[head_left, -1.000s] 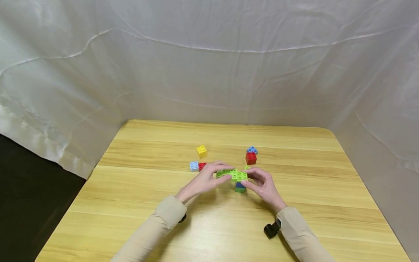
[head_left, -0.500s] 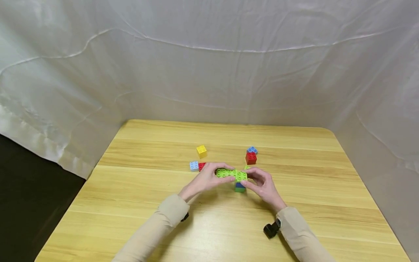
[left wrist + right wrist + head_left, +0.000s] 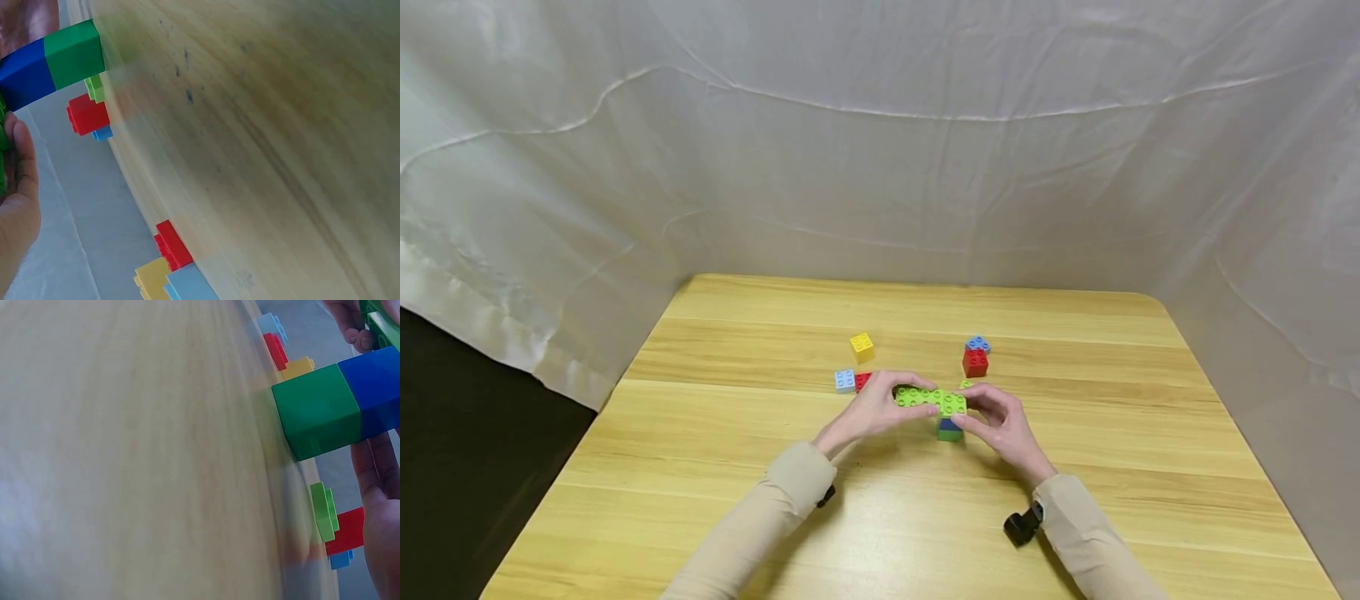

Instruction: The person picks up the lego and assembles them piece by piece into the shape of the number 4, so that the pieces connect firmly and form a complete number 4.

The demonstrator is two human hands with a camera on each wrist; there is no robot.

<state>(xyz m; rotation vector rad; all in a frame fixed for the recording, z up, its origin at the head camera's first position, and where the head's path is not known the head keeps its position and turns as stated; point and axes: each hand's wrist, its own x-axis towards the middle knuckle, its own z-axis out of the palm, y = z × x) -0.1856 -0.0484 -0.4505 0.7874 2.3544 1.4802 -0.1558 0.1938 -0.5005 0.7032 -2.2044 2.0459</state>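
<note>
My left hand (image 3: 880, 407) grips a long lime green toy brick (image 3: 917, 397) between thumb and fingers. A small lime green brick (image 3: 953, 404) lies against its right end, studs level, atop a blue brick (image 3: 950, 423) and a green brick (image 3: 950, 435). From the right, my right hand (image 3: 1003, 423) pinches this stack near its top. In the right wrist view, the green brick (image 3: 317, 412) stands on the table below the blue brick (image 3: 378, 390). The left wrist view shows the same green brick (image 3: 75, 53). How the lime bricks join underneath is hidden.
Behind the right hand are a red brick (image 3: 975, 362), a blue brick (image 3: 977, 342) and a partly hidden lime brick (image 3: 966, 384). Left of these sit a yellow brick (image 3: 862, 347), a light blue brick (image 3: 845, 381) and a red brick (image 3: 863, 382). A pale curtain surrounds the wooden table (image 3: 737, 333).
The long lime brick has come down from a tilt and now lies level with the small lime brick. My left hand moved slightly with it; my right hand stayed in place.
</note>
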